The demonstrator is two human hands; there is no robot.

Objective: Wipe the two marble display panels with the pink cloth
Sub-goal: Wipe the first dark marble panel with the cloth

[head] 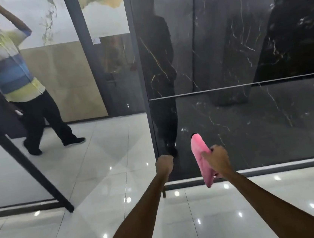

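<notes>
the pink cloth is in my right hand. my fingers are curled round its middle, so my grip is tight on it. the cloth is folded long. one end sticks up and the other end hangs down below my hand. it is in front of the low part of the black marble panel, but i cannot tell if it touches the stone.

my left hand is a fist at the left edge of that panel, by the dark metal frame. i cannot tell if it holds the frame or nothing at all.

the black panel has thin white and gold lines in it. it is shiny, and i see a dark shape of a person in it. a thin line runs across it, with more black marble above.

behind, to the left, there is a pale panel with green marks and a tan panel under it.

the floor is shiny white tile. another person in a striped shirt and black trousers stands on it at the left.
</notes>
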